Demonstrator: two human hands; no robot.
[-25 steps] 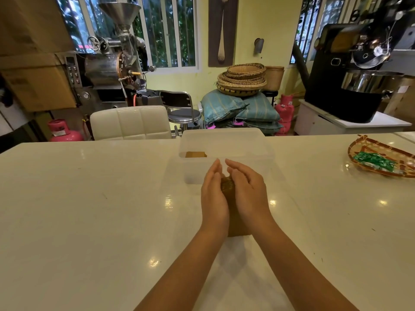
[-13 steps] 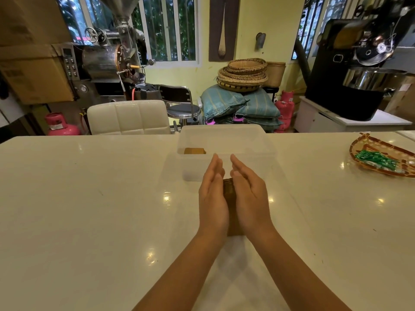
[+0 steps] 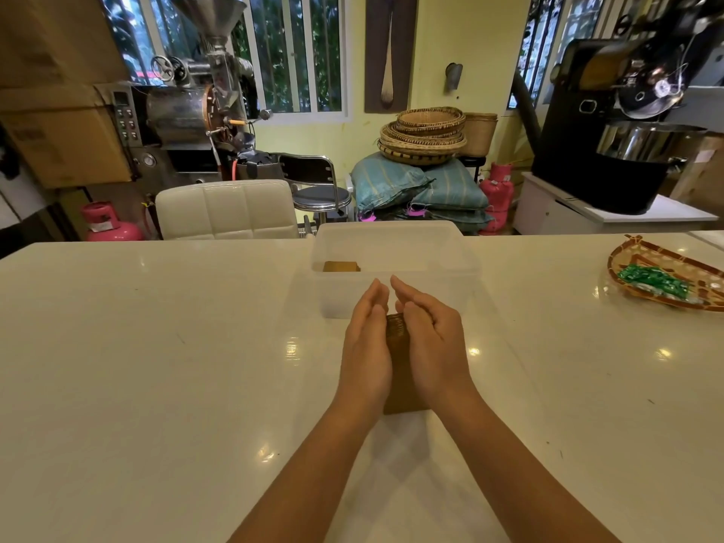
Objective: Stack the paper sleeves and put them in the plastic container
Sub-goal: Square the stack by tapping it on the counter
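Paper sleeves (image 3: 396, 331) sit stacked on the table (image 3: 156, 366), pressed between my left hand (image 3: 366, 346) and right hand (image 3: 435, 339), palms flat, fingers straight. The stack's long side points straight at the plastic container (image 3: 391, 244), just past my fingertips.

A brown stack of flat paper sleeves (image 3: 397, 335) lies just before a translucent rectangular plastic container (image 3: 341, 295) holding another brown sleeve stack (image 3: 341, 266) near its left wall.
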